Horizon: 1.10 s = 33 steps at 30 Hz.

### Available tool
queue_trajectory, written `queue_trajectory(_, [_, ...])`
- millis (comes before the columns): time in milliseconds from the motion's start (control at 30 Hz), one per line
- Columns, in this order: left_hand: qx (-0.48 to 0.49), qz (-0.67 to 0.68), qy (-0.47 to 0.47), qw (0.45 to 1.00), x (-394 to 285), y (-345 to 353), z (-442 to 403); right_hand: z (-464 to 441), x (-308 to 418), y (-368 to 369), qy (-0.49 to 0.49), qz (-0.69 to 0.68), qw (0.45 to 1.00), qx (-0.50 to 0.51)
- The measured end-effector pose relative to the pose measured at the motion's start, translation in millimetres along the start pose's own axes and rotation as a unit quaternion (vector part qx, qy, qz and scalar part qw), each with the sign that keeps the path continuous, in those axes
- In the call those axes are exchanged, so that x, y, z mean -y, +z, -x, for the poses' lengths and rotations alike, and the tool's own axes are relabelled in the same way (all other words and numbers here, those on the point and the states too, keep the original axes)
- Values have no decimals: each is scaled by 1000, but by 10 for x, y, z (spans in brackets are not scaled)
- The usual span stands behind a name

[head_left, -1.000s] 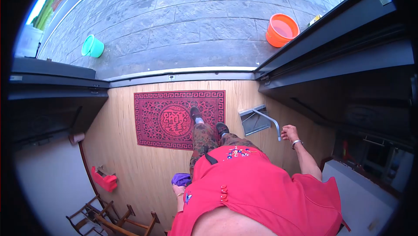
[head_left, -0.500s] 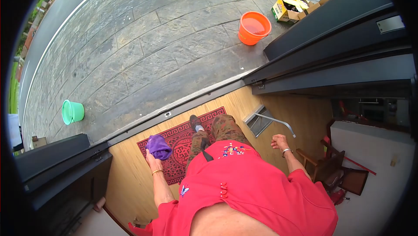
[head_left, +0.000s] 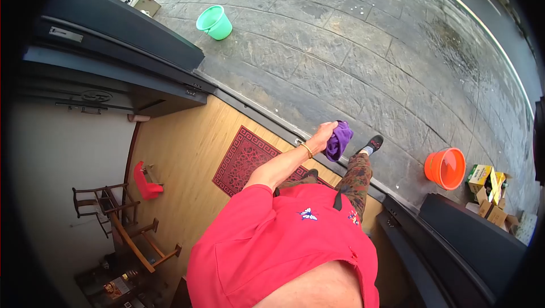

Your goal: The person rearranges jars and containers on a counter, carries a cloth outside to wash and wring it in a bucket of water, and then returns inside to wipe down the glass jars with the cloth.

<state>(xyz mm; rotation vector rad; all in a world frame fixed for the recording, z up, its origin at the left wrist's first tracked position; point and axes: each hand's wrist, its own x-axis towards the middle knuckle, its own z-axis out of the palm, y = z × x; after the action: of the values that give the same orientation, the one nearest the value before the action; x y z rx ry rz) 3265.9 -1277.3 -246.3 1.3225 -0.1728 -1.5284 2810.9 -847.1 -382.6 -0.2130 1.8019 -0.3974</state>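
A bunched purple cloth [head_left: 339, 140] is in my left hand [head_left: 322, 137], whose fingers are wrapped round its near side. My left arm reaches forward over the door sill [head_left: 272, 122], a gold-coloured bracelet at its wrist. My right hand is out of sight. One shoe [head_left: 374, 144] stands on the grey paving outside, past the sill. The other foot is by the red patterned mat [head_left: 245, 160], partly hidden behind my arm and clothes.
Outside stand a green bucket [head_left: 214, 23] at the upper left and an orange bucket [head_left: 445, 169] at the right, with cardboard boxes [head_left: 491, 195] beyond it. Dark door panels [head_left: 119, 41] flank the opening. Indoors are a red stool [head_left: 146, 181] and wooden chairs [head_left: 122, 223].
The view has turned, and the buckets now appear further right. One foot has moved from the mat onto the paving. My left hand has carried the cloth forward; my right hand has left the view.
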Motion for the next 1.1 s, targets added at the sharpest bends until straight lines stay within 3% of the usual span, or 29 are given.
queue_trajectory(100, [77, 48, -77, 993, -256, 464, -197, -231, 691, 199, -28, -68, 997, -10])
queue_trajectory(133, [134, 89, -84, 983, -282, 598, -429, -219, 1145, 182, -35, -78, 996, -9])
queue_trajectory(167, [163, 100, -118, 974, -420, 819, -556, 280, 2153, 392, -43, -89, 995, -8])
queue_trajectory(200, [194, 140, -156, 958, -465, 958, -767, 77, 2466, 402, -39, -103, 993, -32])
queue_trajectory(300, [82, 28, -161, 983, -375, 1313, -1299, -523, 3470, 444, 26, -60, 997, -40])
queue_trajectory(433, [160, -118, -225, 954, -351, 2420, -1794, -717, 5229, 542, -98, -220, 970, 12])
queue_trajectory(500, [262, -258, -209, 906, -276, 3057, -1898, -452, 6120, 588, -150, -191, 970, 33])
queue_trajectory(567, [321, -316, -225, 864, -438, 3812, -1636, -255, 6705, 610, -176, -201, 962, 48])
queue_trajectory(667, [432, -377, -216, 790, -404, 4486, -1589, -325, 7042, 562, -147, -337, 919, 140])
queue_trajectory(733, [438, -390, -249, 770, -334, 4734, -1693, -410, 7091, 513, -152, -419, 881, 157])
queue_trajectory(800, [432, -368, -310, 763, -335, 4965, -1766, -652, 6940, 468, -171, -429, 886, 44])
queue_trajectory(867, [457, -356, -306, 755, -265, 5095, -1983, -474, 7060, 370, -171, -511, 837, -92])
queue_trajectory(933, [463, -384, -304, 739, -191, 5324, -2177, -407, 7090, 289, -188, -583, 774, -159])
queue_trajectory(967, [464, -391, -312, 731, -155, 5495, -2230, -456, 7082, 283, -181, -590, 769, -166])
queue_trajectory(1033, [475, -419, -305, 711, -125, 5779, -2251, -533, 7041, 283, -191, -657, 694, -225])
queue_trajectory(1100, [501, -442, -300, 682, -13, 6073, -2272, -486, 7125, 229, -201, -673, 663, -258])
